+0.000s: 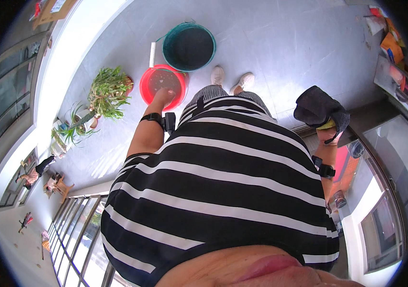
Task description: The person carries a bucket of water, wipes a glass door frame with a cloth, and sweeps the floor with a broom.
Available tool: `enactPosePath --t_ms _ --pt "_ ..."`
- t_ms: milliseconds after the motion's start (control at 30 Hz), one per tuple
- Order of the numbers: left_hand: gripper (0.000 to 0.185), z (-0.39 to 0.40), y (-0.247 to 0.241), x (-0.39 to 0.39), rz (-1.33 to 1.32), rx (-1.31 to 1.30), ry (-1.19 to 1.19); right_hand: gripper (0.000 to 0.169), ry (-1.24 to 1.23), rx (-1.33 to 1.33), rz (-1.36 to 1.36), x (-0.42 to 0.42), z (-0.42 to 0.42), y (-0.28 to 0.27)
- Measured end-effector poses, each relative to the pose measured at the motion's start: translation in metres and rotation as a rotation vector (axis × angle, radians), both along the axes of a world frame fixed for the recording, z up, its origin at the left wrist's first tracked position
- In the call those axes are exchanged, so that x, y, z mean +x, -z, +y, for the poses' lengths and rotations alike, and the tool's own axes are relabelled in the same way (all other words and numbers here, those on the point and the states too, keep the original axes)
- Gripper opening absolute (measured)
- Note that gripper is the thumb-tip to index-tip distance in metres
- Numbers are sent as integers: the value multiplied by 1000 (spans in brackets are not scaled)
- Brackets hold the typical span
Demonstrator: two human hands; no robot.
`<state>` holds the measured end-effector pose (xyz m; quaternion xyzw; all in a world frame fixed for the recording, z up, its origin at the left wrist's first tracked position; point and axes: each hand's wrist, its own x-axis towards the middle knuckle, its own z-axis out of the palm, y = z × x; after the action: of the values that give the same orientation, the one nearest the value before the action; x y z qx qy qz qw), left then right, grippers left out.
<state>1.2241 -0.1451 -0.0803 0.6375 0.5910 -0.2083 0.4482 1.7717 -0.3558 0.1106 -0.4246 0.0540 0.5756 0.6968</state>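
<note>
My left hand (164, 96) reaches into a red plastic bucket (145, 84), partly in its cloudy water, so its fingers are hidden. Behind the red bucket stands a green bucket (214, 50) with dark contents. A white tube-like grip (152, 55) on a green cord lies beside the two rims. Out to the right, my right hand (329, 135) is raised and gripping a bunched black cloth (313, 106) with a small yellow-green part near the wrist. The cloth covers most of the fingers.
Potted plants (109, 93) stand on the grey floor (279, 43) left of the red bucket. A glass door (387, 143) with a dark frame is at the right. Assorted packages (392, 46) lie at the upper right. Farther off at the lower left are a person (33, 175) and wooden furniture (61, 188).
</note>
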Motion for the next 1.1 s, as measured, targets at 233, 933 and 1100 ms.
enactPosePath --t_ms 233,933,1100 --pt "26 3 -28 56 -77 154 52 45 -39 22 -48 3 7 -2" --pt "24 47 -61 87 39 165 628 33 70 -21 45 -21 -13 -12" --pt "24 46 -44 77 35 113 305 37 100 -41 46 -20 -24 5"
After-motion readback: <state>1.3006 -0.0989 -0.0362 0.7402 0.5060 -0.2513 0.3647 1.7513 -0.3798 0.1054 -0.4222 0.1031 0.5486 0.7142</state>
